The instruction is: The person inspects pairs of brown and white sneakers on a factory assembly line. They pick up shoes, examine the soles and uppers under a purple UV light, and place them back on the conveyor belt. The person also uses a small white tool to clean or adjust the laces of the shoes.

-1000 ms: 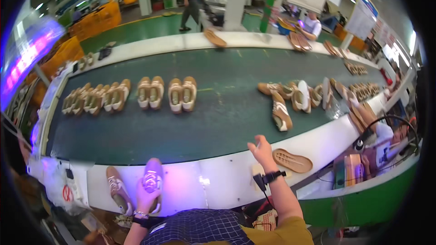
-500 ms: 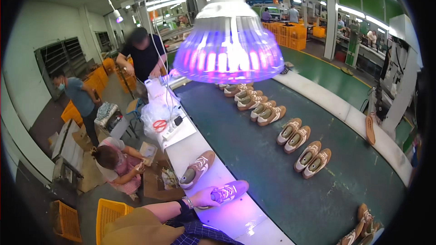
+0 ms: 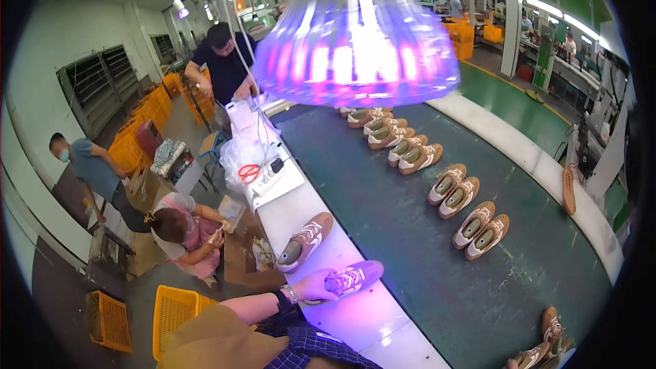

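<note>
My left hand (image 3: 314, 287) reaches in from the lower edge, wearing a dark band and a bracelet at the wrist. Its fingers are closed around the heel end of a sneaker (image 3: 355, 277), tinted purple by lamp light, toe pointing right. This shoe rests on the white ledge (image 3: 372, 321) beside the dark green belt. Just beyond it on the ledge sits another brown sneaker (image 3: 306, 242) with pale laces. Overhead hangs a large glowing purple lamp (image 3: 355, 48), covering part of the far belt. I cannot see my right hand.
Pairs of brown sneakers (image 3: 454, 191) line the green belt (image 3: 383, 212); more shoes (image 3: 547, 342) stand at the lower right. Red-handled scissors (image 3: 249, 173) and a power strip (image 3: 270, 179) lie on the ledge. Co-workers (image 3: 181, 232) and yellow crates (image 3: 181, 307) are at left.
The view has shifted, so the lamp looks larger and the belt shoes sit slightly higher and to the right. My left hand keeps its hold on the sneaker. The masked co-worker bends lower.
</note>
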{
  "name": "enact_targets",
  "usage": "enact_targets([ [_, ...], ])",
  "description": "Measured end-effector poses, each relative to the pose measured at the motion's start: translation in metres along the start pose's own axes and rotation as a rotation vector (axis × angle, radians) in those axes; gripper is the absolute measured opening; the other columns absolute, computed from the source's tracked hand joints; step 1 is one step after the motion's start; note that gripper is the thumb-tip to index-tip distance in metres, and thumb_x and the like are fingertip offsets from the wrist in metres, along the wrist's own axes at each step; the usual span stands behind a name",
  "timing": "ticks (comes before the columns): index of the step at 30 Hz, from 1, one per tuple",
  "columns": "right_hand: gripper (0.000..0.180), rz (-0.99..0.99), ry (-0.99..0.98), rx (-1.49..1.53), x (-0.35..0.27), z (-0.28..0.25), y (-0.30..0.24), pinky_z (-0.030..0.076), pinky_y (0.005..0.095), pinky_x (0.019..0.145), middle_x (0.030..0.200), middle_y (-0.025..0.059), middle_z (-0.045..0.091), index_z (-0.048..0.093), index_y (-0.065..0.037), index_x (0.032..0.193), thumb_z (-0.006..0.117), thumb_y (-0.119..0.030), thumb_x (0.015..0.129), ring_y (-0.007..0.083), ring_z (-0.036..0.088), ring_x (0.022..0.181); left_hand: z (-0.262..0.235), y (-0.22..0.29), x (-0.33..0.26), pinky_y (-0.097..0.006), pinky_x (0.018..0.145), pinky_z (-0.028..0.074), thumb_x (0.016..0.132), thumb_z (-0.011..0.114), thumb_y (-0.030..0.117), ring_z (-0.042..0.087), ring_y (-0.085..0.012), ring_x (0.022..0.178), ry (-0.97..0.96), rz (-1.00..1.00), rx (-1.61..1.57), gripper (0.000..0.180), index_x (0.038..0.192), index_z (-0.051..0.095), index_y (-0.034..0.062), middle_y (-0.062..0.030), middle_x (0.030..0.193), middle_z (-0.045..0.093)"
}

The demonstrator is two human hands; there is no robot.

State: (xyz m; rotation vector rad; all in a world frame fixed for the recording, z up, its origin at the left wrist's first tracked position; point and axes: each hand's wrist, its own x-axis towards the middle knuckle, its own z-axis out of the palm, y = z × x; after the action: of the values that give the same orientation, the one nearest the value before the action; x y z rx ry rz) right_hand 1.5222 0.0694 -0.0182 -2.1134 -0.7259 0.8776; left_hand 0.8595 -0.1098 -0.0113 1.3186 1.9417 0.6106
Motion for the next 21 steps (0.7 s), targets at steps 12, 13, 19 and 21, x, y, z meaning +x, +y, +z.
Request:
enact_targets([
  [12,0.04,0.098,-0.884,0.781,-0.253,0.165,-0.02,0.048,0.0369,0.083,0.1,0.0069,0.058,0.053,-0.004,0.109,0.061,-0.025,0.076,0.0207,0.058,0.092,-0.004,0.003,-0.006,-0.037,0.092,0.042,0.057,0.081,0.038,0.053,-0.0318,0.106,0.055,0.087,-0.165,0.087,0.122,0.044,-0.0048,-0.0225,0.116,0.053],
  [13,0.039,0.114,-0.942,0.785,-0.272,0.182,-0.017,0.048,0.0357,0.083,0.099,0.0066,0.058,0.053,-0.003,0.109,0.061,-0.024,0.077,0.0198,0.059,0.091,-0.008,0.007,-0.007,-0.037,0.092,0.042,0.057,0.081,0.038,0.053,-0.0318,0.105,0.04,0.093,-0.178,0.086,0.122,0.044,-0.0048,-0.0227,0.116,0.053],
  [19,0.069,-0.491,-0.738,-0.059,-0.359,0.269,-0.004,0.047,0.0387,0.081,0.102,0.0234,0.058,0.043,0.009,0.118,0.072,-0.027,0.067,0.0322,0.059,0.091,-0.001,-0.007,-0.006,-0.038,0.093,0.041,0.06,0.079,0.037,0.053,-0.0333,0.106,0.118,0.097,-0.117,0.084,0.123,0.043,-0.006,-0.0229,0.114,0.053],
  [21,0.076,-0.734,-0.581,-0.228,-0.37,0.272,-0.011,0.047,0.0404,0.08,0.102,0.0276,0.057,0.041,0.011,0.118,0.075,-0.03,0.063,0.0366,0.06,0.09,0.001,-0.008,-0.006,-0.039,0.095,0.04,0.061,0.078,0.036,0.051,-0.034,0.108,0.114,0.111,-0.132,0.083,0.124,0.042,-0.0054,-0.0233,0.116,0.052],
])
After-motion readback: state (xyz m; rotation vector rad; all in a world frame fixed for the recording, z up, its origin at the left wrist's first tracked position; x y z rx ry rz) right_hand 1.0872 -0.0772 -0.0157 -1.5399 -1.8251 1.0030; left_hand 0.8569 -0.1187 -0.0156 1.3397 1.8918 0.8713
